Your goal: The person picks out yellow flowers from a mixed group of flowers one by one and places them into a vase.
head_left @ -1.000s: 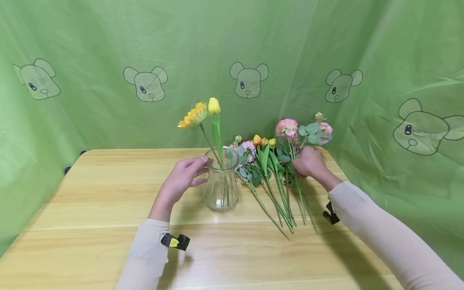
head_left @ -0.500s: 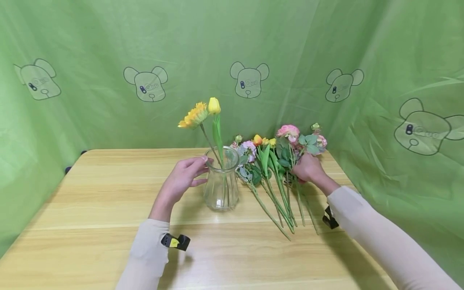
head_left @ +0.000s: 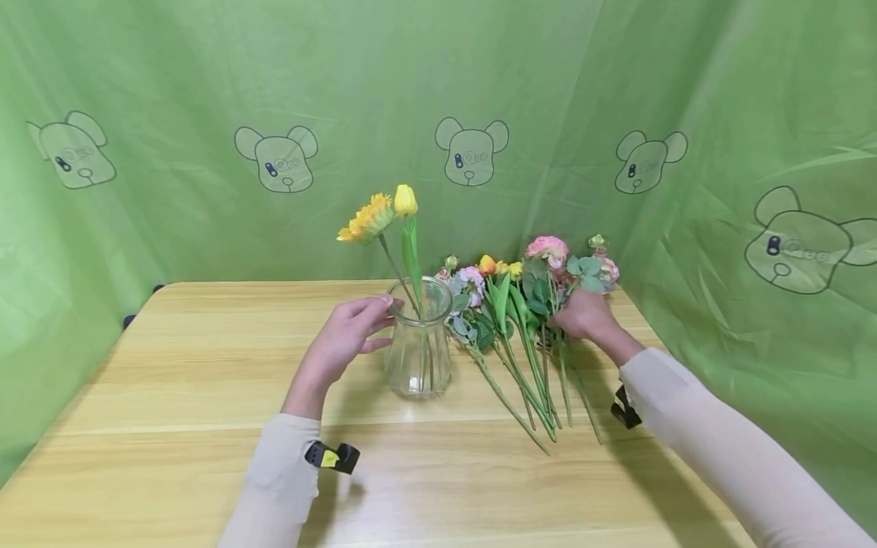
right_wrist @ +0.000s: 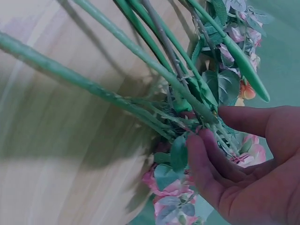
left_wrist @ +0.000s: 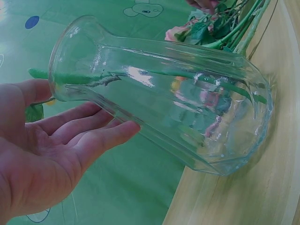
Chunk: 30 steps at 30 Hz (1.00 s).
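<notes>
A clear glass vase [head_left: 418,358] stands upright on the table, holding a yellow tulip [head_left: 406,201] and an orange-yellow sunflower-like bloom [head_left: 368,219]. My left hand [head_left: 346,335] is at its left side, thumb by the rim and fairly straight fingers against the glass, as the left wrist view shows [left_wrist: 70,140]. To the right, my right hand [head_left: 582,313] pinches a green stem [right_wrist: 187,96] of a pink flower [head_left: 546,250] between thumb and fingertips, low among the leaves. Which blooms belong to that stem is partly hidden.
Orange and yellow tulips [head_left: 488,265] and a pale purple flower [head_left: 471,281] lie beside the vase, stems toward me. Green cloth [head_left: 370,84] with bear-head drawings hangs behind the wooden table [head_left: 205,365] and along its sides.
My right hand and the pink flowers have come down slightly, mostly in the first half second. My left hand, the vase and its two flowers stay in place.
</notes>
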Tool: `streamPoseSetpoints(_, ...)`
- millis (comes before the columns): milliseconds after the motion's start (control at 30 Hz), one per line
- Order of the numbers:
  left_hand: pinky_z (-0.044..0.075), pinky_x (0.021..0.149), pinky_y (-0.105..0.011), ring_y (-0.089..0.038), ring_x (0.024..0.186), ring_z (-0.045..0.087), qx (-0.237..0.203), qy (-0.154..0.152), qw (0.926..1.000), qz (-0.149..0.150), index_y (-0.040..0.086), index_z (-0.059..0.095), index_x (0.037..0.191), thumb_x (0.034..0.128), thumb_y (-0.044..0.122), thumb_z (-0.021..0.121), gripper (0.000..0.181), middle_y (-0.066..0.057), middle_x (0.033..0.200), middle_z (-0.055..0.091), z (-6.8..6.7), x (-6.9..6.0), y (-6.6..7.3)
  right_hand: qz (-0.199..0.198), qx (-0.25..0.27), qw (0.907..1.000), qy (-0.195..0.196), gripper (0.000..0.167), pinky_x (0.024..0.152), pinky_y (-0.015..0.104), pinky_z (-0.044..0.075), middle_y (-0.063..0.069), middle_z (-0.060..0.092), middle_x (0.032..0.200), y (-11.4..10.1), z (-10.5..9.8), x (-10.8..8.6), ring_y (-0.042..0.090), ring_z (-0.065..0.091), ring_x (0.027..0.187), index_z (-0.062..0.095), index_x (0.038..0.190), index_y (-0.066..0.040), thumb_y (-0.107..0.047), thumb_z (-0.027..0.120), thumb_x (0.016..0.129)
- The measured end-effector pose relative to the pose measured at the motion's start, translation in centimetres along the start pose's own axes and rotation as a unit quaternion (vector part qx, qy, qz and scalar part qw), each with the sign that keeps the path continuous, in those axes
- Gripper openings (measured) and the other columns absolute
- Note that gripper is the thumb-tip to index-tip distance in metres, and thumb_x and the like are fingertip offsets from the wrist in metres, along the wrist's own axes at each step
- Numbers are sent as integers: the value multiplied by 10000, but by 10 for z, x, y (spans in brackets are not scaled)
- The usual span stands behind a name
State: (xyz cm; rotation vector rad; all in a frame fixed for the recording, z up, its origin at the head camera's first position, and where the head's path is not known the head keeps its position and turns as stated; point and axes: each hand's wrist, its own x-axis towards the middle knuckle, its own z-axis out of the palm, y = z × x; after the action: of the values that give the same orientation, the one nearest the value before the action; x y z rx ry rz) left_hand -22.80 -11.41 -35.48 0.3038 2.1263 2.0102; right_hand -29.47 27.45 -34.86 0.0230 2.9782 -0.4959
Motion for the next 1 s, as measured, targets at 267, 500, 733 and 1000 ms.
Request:
streamPoseSetpoints(267, 577, 1021, -402, -325, 1395, 510, -27, 16, 10000, -4, 15, 574, 1395, 1062, 418, 496, 529, -139, 1483, 552, 0, 0, 1, -148, 29, 9992, 378, 372, 497, 283, 377, -45, 345, 539, -14, 0, 3, 159, 394, 521, 465, 650, -105, -254, 725, 871)
streamPoseSetpoints(500, 577, 1020, -408, -330, 1394, 511, -22, 19, 10000, 14, 14, 574, 1392, 1063, 413, 496, 523, -143, 1481, 552, 0, 0, 1, -276, -85, 9991, 303, 458, 557, 307, 391, -79, 302, 497, -25, 10, 2, 121, 331, 487, 404, 556, -178, -275, 697, 894)
streamPoseSetpoints(733, 576, 1022, -407, -333, 1394, 510, -54, 10, 10000, 20, 12, 586, 1378, 1067, 401, 490, 508, -144, 1479, 552, 0, 0, 2, -544, 272, 9979, 199, 362, 508, 260, 363, -50, 414, 536, -36, 28, 0, 115, 391, 493, 504, 664, -127, -260, 682, 951)
streamPoseSetpoints(1000, 577, 1022, -408, -321, 1389, 518, -17, 31, 10000, -8, 21, 599, 1368, 1065, 411, 493, 506, -133, 1474, 560, 0, -1, 2, -542, 440, 9976, 31, 433, 449, 240, 322, -54, 389, 507, -42, 45, 0, 106, 369, 465, 487, 639, -141, -346, 688, 963)
